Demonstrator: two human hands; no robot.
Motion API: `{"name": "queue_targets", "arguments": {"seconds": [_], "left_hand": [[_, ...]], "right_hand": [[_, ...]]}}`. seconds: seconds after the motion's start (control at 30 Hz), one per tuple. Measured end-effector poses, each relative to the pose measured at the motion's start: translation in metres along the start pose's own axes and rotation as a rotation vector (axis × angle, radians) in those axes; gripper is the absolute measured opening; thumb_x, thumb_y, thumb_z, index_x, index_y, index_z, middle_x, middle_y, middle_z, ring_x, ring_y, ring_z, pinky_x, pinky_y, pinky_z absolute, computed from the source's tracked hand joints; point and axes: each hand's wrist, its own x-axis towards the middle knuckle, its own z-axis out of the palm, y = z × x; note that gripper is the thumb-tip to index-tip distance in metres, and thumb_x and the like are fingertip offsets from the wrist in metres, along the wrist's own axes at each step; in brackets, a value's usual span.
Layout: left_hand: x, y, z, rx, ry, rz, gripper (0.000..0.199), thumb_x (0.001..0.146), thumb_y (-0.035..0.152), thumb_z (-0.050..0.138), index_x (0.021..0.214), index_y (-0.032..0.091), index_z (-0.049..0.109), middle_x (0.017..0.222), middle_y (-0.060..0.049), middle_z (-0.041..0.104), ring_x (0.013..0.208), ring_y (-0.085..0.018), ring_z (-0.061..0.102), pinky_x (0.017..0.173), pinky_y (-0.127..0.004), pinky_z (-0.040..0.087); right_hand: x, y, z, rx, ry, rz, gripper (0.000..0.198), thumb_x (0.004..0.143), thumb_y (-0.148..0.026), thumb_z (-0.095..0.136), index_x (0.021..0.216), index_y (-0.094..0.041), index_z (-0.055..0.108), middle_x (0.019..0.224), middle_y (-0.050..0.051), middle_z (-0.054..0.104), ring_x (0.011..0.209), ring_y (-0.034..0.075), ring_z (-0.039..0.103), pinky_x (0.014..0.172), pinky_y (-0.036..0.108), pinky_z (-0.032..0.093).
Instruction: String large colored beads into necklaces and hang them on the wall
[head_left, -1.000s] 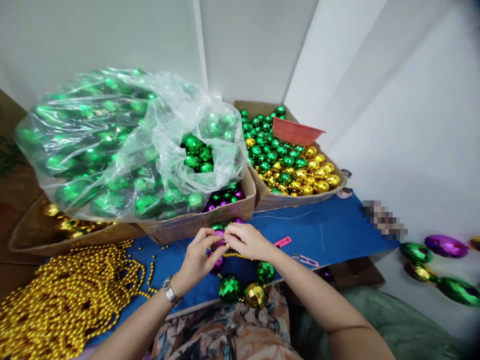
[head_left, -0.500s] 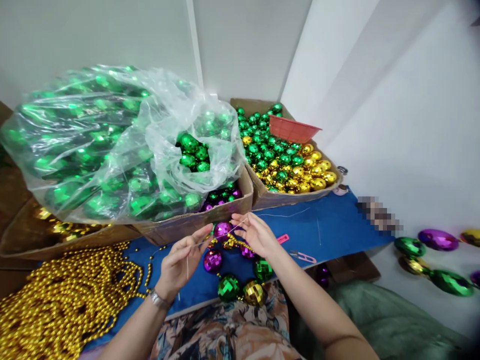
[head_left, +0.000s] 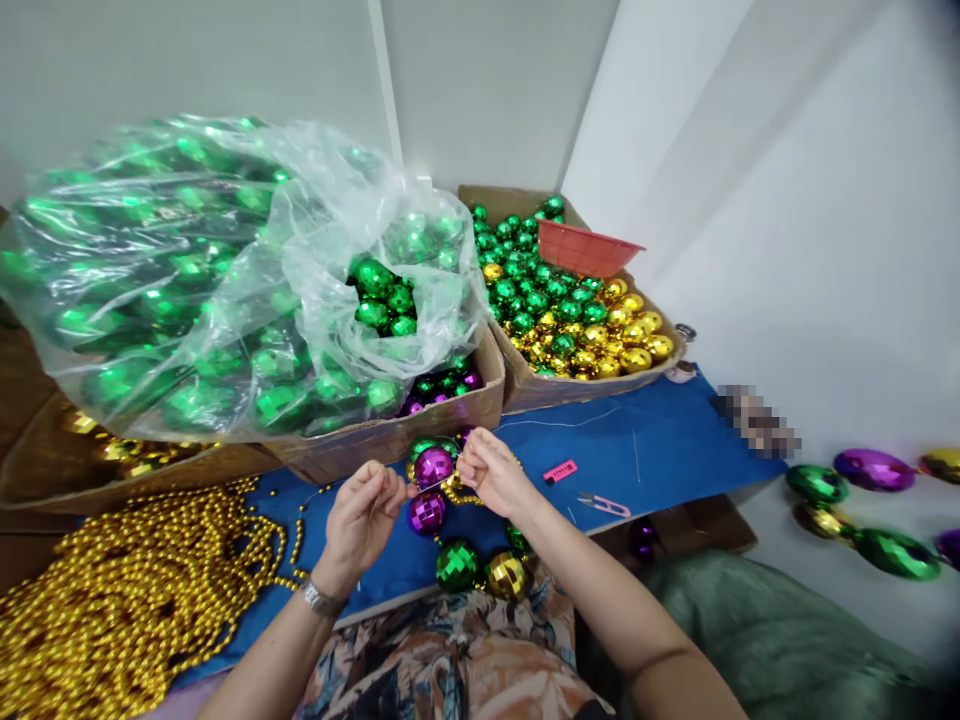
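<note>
A thin pale string [head_left: 433,487] runs taut between my two hands. My left hand [head_left: 365,517], with a watch on its wrist, pinches one end. The fingers of my right hand [head_left: 491,470] are closed on the other end. Just beyond and below the string lies a strand of large faceted balls: purple ones [head_left: 427,511], a green ball [head_left: 457,565] and a gold ball [head_left: 506,574] by the table's front edge. Small gold beads [head_left: 469,497] sit among them, partly hidden by my right hand.
On the blue table [head_left: 600,430] lie a pink cutter [head_left: 559,471] and pink thread snips [head_left: 604,505]. Gold bead strings [head_left: 142,600] are heaped at left. Behind stand a bag of green balls [head_left: 187,300] and a cardboard box [head_left: 592,393] holding green and gold balls and a red basket [head_left: 589,250].
My hands have closed from loose, spread fingers into tight pinches on the string. The string is now pulled straight and short between them, and my right hand has shifted slightly left.
</note>
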Motion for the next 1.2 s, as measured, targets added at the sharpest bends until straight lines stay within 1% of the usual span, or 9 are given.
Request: {"name": "queue_targets", "arguments": {"seconds": [0.1, 0.2, 0.33, 0.43, 0.63, 0.7, 0.87, 1.03, 1.2], "left_hand": [[0.002, -0.002, -0.006, 0.06, 0.045, -0.007, 0.028, 0.084, 0.034, 0.065, 0.067, 0.016, 0.052, 0.057, 0.004, 0.039, 0.057, -0.01, 0.039, 0.071, -0.03, 0.045], [0.007, 0.003, -0.001, 0.151, 0.038, 0.026, 0.032, 0.085, 0.047, 0.061, 0.082, 0.016, 0.063, 0.065, 0.0, 0.046, 0.064, -0.013, 0.044, 0.071, -0.031, 0.045], [0.016, 0.015, 0.014, 0.349, -0.026, 0.035, 0.036, 0.085, 0.048, 0.059, 0.09, 0.013, 0.067, 0.071, -0.004, 0.052, 0.068, -0.015, 0.047, 0.068, -0.029, 0.043], [0.022, 0.019, 0.023, 0.496, -0.1, -0.034, 0.03, 0.084, 0.041, 0.062, 0.094, 0.014, 0.068, 0.072, -0.003, 0.054, 0.069, -0.015, 0.048, 0.065, -0.026, 0.04], [0.026, 0.014, 0.032, 0.667, -0.3, -0.117, 0.025, 0.082, 0.039, 0.065, 0.084, 0.014, 0.065, 0.073, -0.002, 0.054, 0.067, -0.013, 0.045, 0.061, -0.024, 0.037], [0.026, 0.012, 0.032, 0.667, -0.259, -0.078, 0.028, 0.084, 0.041, 0.063, 0.074, 0.014, 0.06, 0.067, 0.0, 0.05, 0.063, -0.012, 0.042, 0.059, -0.023, 0.035], [0.024, 0.01, 0.027, 0.481, -0.152, -0.068, 0.024, 0.085, 0.037, 0.063, 0.077, 0.015, 0.058, 0.064, 0.001, 0.048, 0.06, -0.01, 0.041, 0.06, -0.024, 0.037], [0.023, 0.009, 0.026, 0.446, -0.144, -0.09, 0.024, 0.084, 0.037, 0.065, 0.075, 0.015, 0.058, 0.066, 0.001, 0.05, 0.061, -0.011, 0.042, 0.061, -0.024, 0.038], [0.022, 0.01, 0.029, 0.48, -0.15, -0.068, 0.024, 0.084, 0.037, 0.065, 0.075, 0.016, 0.057, 0.064, 0.001, 0.052, 0.06, -0.01, 0.044, 0.061, -0.024, 0.039]], "right_hand": [[-0.003, 0.005, -0.009, -0.104, -0.016, -0.037, 0.042, 0.083, -0.057, 0.059, 0.078, -0.022, 0.036, 0.063, -0.006, 0.04, 0.066, 0.012, 0.053, 0.061, 0.023, 0.045], [-0.009, -0.012, -0.02, -0.511, -0.052, -0.123, 0.034, 0.092, -0.053, 0.048, 0.086, -0.02, 0.05, 0.081, 0.002, 0.059, 0.08, 0.014, 0.059, 0.074, 0.029, 0.049], [-0.019, -0.049, -0.021, -1.208, -0.125, -0.437, 0.026, 0.098, -0.036, 0.041, 0.089, -0.018, 0.058, 0.088, 0.006, 0.061, 0.084, 0.016, 0.056, 0.082, 0.033, 0.046], [-0.017, -0.065, -0.01, -1.409, -0.243, -0.682, 0.022, 0.098, -0.029, 0.042, 0.09, -0.019, 0.059, 0.098, 0.011, 0.061, 0.096, 0.02, 0.054, 0.089, 0.037, 0.045], [0.02, -0.059, 0.013, -1.428, -0.444, -0.822, 0.022, 0.098, -0.025, 0.039, 0.092, -0.018, 0.059, 0.11, 0.013, 0.059, 0.11, 0.022, 0.051, 0.095, 0.04, 0.046], [0.03, -0.054, 0.013, -1.434, -0.397, -0.808, 0.021, 0.098, -0.025, 0.04, 0.095, -0.018, 0.06, 0.112, 0.013, 0.058, 0.11, 0.022, 0.052, 0.096, 0.039, 0.046], [0.018, -0.045, 0.004, -1.286, -0.073, -0.753, 0.022, 0.097, -0.024, 0.042, 0.111, -0.018, 0.058, 0.114, 0.011, 0.058, 0.11, 0.019, 0.054, 0.097, 0.034, 0.044], [0.002, -0.026, -0.004, -1.281, -0.211, -0.63, 0.02, 0.096, -0.028, 0.047, 0.108, -0.019, 0.061, 0.103, 0.008, 0.061, 0.098, 0.016, 0.058, 0.087, 0.029, 0.047], [0.004, -0.017, -0.004, -1.27, -0.176, -0.6, 0.018, 0.096, -0.026, 0.048, 0.092, -0.017, 0.063, 0.091, 0.006, 0.062, 0.087, 0.015, 0.057, 0.08, 0.027, 0.046]]}}
